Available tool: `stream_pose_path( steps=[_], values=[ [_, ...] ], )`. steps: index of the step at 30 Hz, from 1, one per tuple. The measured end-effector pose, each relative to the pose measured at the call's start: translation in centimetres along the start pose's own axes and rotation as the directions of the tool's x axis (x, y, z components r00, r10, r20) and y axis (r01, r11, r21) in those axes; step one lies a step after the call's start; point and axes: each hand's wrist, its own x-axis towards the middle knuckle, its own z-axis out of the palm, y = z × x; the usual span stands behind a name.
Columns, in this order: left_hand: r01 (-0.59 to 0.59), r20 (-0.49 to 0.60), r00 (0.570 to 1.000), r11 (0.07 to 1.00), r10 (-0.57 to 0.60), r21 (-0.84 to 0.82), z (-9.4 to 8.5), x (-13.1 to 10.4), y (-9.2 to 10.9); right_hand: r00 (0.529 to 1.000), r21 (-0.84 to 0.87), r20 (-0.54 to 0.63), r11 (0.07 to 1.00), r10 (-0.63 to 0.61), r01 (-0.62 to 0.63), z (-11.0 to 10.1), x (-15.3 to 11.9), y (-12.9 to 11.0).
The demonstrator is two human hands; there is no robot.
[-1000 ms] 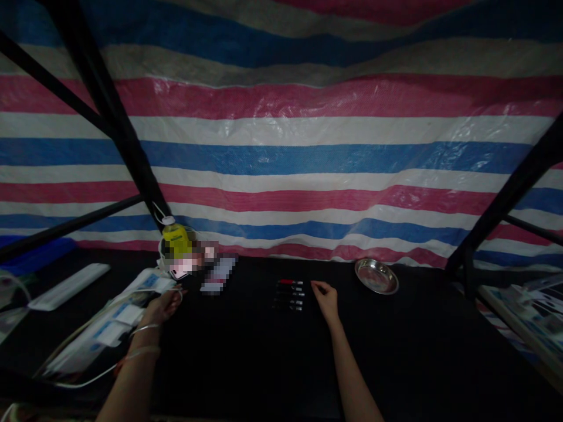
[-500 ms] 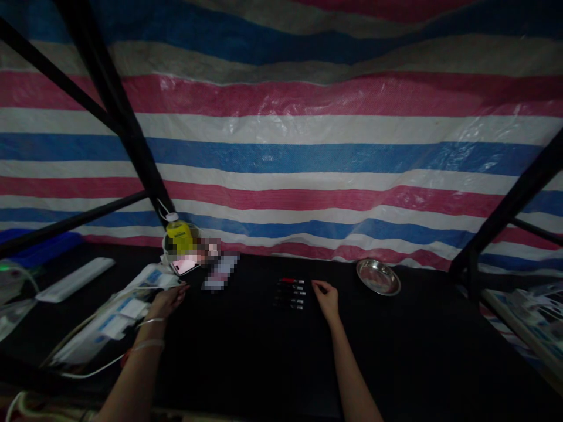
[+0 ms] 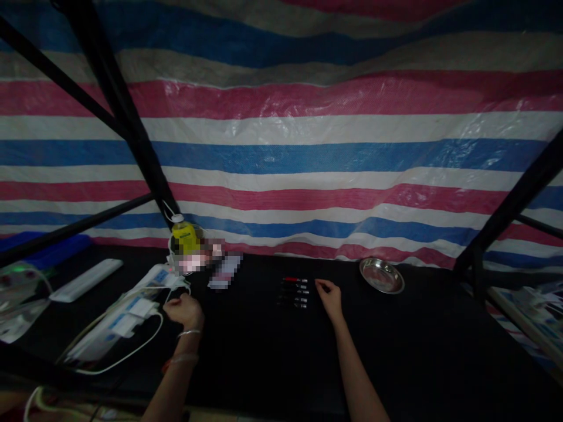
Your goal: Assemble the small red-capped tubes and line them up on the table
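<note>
Several slim pens or similar sticks (image 3: pixel 294 291) lie in a stack of rows on the black table (image 3: pixel 255 351); the top one is red, the others black, each with a silvery right end. Just right of them rests my right hand (image 3: pixel 329 298), fingers bent together, with anything between the fingertips too small to make out. My left hand (image 3: pixel 185 310) is curled beside a white cable (image 3: pixel 160 328), near the power strips; what its fingers hold, if anything, is hidden. A shiny round metal dish (image 3: pixel 382 275) sits to the right of my right hand.
White power strips (image 3: pixel 118 322) with cables lie at the left, beside a long white box (image 3: pixel 88 280) and a blue tray (image 3: pixel 48 249). A yellow bottle (image 3: pixel 185 235) stands behind my left hand. Black metal bars (image 3: pixel 145 158) rise before a striped sheet (image 3: pixel 308 158).
My left hand has moved right and slightly down, and its fingers are now more curled. My right hand has barely moved. The whole view has shifted slightly.
</note>
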Motion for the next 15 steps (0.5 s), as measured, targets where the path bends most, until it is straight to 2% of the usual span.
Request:
stream_pose_path(
  steps=[2,5,7,10,13,15],
  values=[
    [-0.034,-0.084,0.996,0.999,0.033,-0.01,1.1,-1.7,-0.6,1.0,0.006,-0.01,1.0,-0.003,0.003,0.0,0.0,0.1],
    [-0.088,-0.052,0.995,0.996,0.086,-0.022,3.4,-4.6,-1.3,0.999,0.013,-0.037,1.0,0.005,-0.004,-0.1,-0.1,0.1],
    [-0.142,0.048,0.988,0.989,0.144,-0.035,5.1,-6.5,-1.5,0.999,0.014,-0.05,1.0,0.009,-0.008,-0.1,-0.2,0.0],
    [-0.229,0.2,0.951,0.972,0.234,-0.05,7.0,-9.2,-1.6,0.998,0.012,-0.06,1.0,0.003,-0.002,-0.3,-0.5,-0.1],
    [-0.352,0.368,0.873,0.935,0.319,0.026,7.9,-10.8,-1.5,0.998,0.0,-0.062,1.0,-0.015,0.015,-0.6,-1.1,-0.3],
    [-0.431,0.435,0.831,0.896,0.346,0.11,8.0,-11.2,-1.6,0.998,-0.012,-0.06,0.999,-0.031,0.03,-0.9,-1.5,-0.4]
  ],
)
